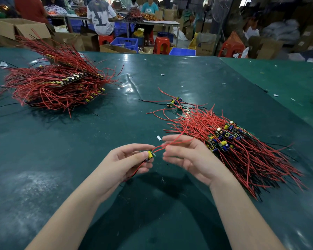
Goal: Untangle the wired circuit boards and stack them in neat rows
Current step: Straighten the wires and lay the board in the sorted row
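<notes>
Two bare forearms, no sleeves in view; left hand (126,162) and right hand (189,156) ungloved, no rings or watch

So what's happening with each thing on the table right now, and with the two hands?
Left hand: grips a small circuit board.
Small circuit board: held above the table, red wires trailing.
Right hand: fingers pinch the board's red wire.
Right pile: boards lying in rows, wires fanned out.
Left heap: tangled, stacked high.
Loose boards: lying apart, unsorted.

Red wires (224,141); yellow capacitor (150,154); dark-green table (116,132).
</notes>
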Demonstrator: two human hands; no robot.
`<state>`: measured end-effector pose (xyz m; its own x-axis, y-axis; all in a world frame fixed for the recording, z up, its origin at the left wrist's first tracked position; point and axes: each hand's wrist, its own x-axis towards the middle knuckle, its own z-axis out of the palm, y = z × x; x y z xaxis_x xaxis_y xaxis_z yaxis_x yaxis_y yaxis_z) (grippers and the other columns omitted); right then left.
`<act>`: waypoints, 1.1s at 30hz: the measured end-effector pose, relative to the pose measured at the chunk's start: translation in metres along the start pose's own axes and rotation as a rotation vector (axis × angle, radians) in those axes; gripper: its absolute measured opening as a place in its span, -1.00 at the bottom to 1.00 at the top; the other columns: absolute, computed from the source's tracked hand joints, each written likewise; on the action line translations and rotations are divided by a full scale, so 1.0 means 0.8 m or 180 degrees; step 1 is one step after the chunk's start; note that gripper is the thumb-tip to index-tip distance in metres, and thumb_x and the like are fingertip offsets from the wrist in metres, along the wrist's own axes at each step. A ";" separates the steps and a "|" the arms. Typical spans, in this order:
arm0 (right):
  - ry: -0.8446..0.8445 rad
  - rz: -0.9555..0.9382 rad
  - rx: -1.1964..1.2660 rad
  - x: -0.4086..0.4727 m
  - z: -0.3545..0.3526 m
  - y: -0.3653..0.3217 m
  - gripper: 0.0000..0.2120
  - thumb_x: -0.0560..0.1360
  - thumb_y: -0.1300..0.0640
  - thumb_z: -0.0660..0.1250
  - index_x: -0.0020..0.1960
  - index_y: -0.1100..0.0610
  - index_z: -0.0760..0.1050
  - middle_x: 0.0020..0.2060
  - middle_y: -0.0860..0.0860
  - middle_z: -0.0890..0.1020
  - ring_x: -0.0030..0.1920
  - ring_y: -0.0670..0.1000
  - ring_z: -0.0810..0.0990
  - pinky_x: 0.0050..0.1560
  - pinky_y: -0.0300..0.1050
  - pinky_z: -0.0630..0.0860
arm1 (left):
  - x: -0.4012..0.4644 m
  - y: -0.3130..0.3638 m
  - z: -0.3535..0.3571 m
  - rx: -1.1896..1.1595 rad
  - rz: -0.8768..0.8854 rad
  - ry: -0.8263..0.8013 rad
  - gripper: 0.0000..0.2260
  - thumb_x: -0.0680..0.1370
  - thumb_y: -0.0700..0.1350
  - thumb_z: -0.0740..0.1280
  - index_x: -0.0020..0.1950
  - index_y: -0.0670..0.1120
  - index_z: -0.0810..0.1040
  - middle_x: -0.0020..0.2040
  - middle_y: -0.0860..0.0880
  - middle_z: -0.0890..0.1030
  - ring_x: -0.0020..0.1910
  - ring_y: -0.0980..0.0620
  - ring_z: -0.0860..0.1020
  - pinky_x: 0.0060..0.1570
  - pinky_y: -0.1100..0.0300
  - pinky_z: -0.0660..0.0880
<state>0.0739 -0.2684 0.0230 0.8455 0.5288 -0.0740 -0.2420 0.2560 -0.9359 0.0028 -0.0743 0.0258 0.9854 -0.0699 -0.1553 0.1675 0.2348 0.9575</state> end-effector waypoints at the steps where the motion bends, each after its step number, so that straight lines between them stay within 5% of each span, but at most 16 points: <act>1: -0.0131 -0.0032 -0.0122 -0.001 0.003 0.003 -0.77 0.28 0.29 0.46 -0.08 0.13 0.69 -0.19 0.06 0.68 -0.20 -0.02 0.66 -0.11 -0.16 0.61 | 0.000 0.000 0.000 0.0001 0.0004 -0.0005 -0.74 0.37 -0.06 0.40 0.04 -0.03 0.70 -0.11 -0.07 0.68 -0.16 0.04 0.64 -0.15 0.31 0.56; 10: -0.0013 -0.0276 -0.0329 -0.002 0.010 0.006 -0.84 0.27 0.25 0.49 -0.14 0.17 0.68 -0.26 0.14 0.69 -0.26 0.02 0.67 -0.17 -0.16 0.61 | 0.000 -0.002 0.001 0.0041 0.0038 -0.0092 -0.74 0.38 -0.08 0.41 0.05 -0.06 0.69 -0.12 -0.07 0.67 -0.17 0.03 0.63 -0.14 0.30 0.56; 19: 0.0291 -0.0406 -0.0477 -0.003 0.014 0.009 -0.83 0.39 0.43 0.43 -0.22 0.19 0.69 -0.32 0.17 0.68 -0.29 0.05 0.68 -0.21 -0.16 0.61 | 0.001 -0.007 0.002 0.0110 -0.0032 -0.0150 -0.76 0.39 -0.11 0.40 0.03 -0.11 0.69 -0.13 -0.10 0.67 -0.16 0.00 0.64 -0.14 0.27 0.58; 25: 0.0347 -0.0268 0.0075 0.001 0.012 0.005 -0.92 0.33 0.29 0.45 -0.18 0.21 0.68 -0.30 0.14 0.67 -0.31 0.03 0.67 -0.21 -0.17 0.61 | 0.002 -0.003 -0.001 0.0207 0.0132 -0.0027 -0.77 0.47 -0.14 0.37 0.11 -0.07 0.65 -0.15 -0.15 0.63 -0.22 -0.03 0.59 -0.07 0.19 0.60; 33: 0.0059 -0.0372 -0.0395 -0.003 0.015 0.009 -0.85 0.45 0.39 0.38 -0.14 0.19 0.68 -0.30 0.14 0.68 -0.27 0.01 0.66 -0.17 -0.16 0.61 | 0.004 -0.010 0.000 0.1627 0.0553 0.0085 -0.88 0.55 -0.11 0.35 -0.09 -0.04 0.69 -0.20 -0.11 0.64 -0.26 0.07 0.52 -0.22 0.22 0.44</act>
<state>0.0646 -0.2577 0.0207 0.8734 0.4859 0.0326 -0.0819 0.2125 -0.9737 0.0043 -0.0766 0.0180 0.9988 -0.0459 0.0161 -0.0276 -0.2615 0.9648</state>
